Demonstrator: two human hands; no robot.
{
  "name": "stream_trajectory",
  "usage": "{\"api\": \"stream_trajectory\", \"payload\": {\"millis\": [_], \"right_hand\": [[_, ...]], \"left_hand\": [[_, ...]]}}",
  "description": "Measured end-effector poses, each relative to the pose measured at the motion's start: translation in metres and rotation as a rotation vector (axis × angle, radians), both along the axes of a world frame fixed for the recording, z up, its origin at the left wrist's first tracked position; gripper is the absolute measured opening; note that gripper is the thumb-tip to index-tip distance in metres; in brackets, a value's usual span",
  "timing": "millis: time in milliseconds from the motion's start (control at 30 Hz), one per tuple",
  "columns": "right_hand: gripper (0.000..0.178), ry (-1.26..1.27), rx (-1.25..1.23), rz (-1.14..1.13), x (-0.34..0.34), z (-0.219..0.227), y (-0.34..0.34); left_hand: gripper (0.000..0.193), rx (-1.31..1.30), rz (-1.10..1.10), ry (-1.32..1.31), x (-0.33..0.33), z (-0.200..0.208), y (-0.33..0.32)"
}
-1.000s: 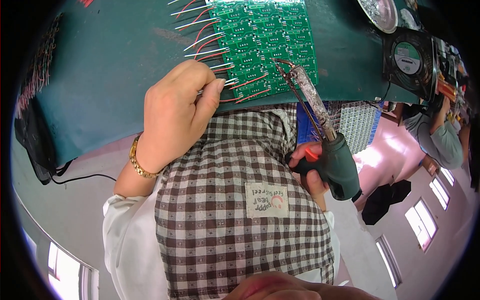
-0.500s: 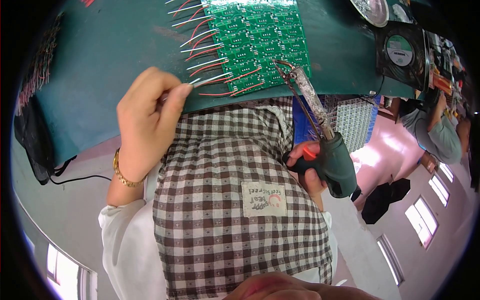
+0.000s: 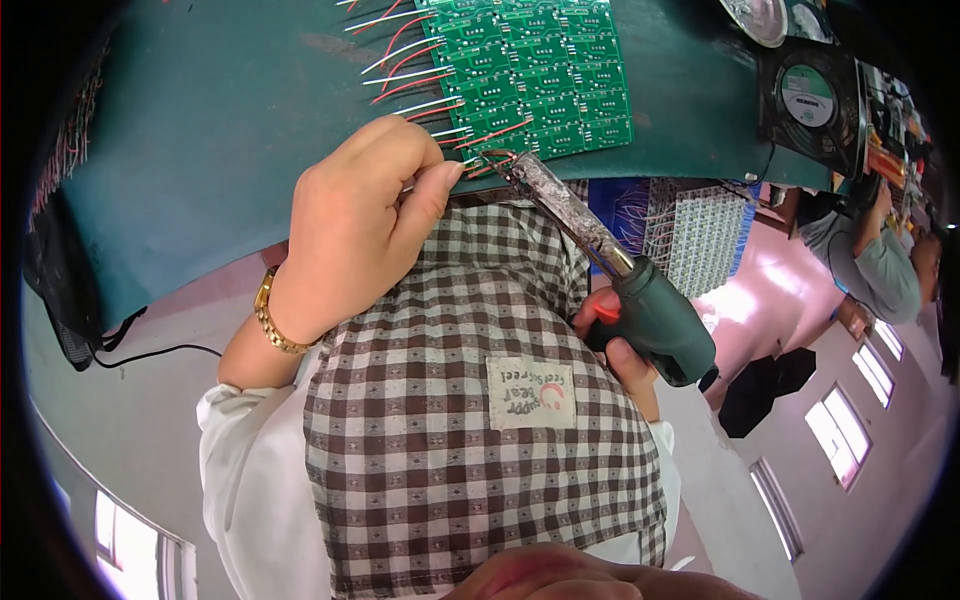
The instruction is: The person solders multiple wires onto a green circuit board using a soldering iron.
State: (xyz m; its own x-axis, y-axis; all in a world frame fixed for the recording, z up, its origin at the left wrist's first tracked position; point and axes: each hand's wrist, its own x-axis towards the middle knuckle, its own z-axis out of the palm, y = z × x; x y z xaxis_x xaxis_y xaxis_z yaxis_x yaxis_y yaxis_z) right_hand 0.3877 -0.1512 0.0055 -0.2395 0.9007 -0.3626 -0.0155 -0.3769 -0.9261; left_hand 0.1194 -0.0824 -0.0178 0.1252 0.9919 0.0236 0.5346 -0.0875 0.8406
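A green panel of small circuit boards point(image 3: 575, 85) lies at the table's near edge, with red and white wires point(image 3: 408, 78) sticking out along its left side. My left hand point(image 3: 365, 215) is closed in a pinch on a thin white wire point(image 3: 468, 161), held at the panel's near left corner. My right hand point(image 3: 630, 365) is wrapped round the dark green handle of a soldering gun point(image 3: 655, 320), a finger by its red trigger. The gun's bent tip is at that same corner, close to the left fingertips. Whether tip and wire touch, I cannot tell.
A black fan point(image 3: 806, 97) and a metal dish point(image 3: 757, 20) stand at the right of the green table point(image 3: 200, 150). Wire bundles point(image 3: 68, 150) hang at the far left. Below the table edge, more wired boards point(image 3: 705, 235) lie by a blue bin. Another person point(image 3: 870, 260) sits at right.
My left hand has moved right to the panel's near corner with the white wire. The soldering gun's tip has swung left and nearer, meeting it there. The view has shifted slightly.
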Motion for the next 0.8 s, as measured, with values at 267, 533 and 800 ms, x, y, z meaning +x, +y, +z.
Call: {"api": "stream_trajectory", "payload": {"millis": [267, 533, 800], "right_hand": [[0.032, -0.007, 0.055, 0.099, 0.001, -0.008, 0.002], [0.044, -0.048, -0.069, 0.066, 0.006, -0.006, -0.007], [0.040, 0.001, -0.049, 0.088, 0.018, -0.007, -0.007]], "left_hand": [[0.012, 0.032, 0.012, 0.020, -0.004, -0.003, -0.002], [0.012, 0.046, 0.008, 0.055, -0.002, -0.002, -0.004], [0.012, 0.038, 0.009, 0.063, 0.000, 0.000, -0.004]]}}
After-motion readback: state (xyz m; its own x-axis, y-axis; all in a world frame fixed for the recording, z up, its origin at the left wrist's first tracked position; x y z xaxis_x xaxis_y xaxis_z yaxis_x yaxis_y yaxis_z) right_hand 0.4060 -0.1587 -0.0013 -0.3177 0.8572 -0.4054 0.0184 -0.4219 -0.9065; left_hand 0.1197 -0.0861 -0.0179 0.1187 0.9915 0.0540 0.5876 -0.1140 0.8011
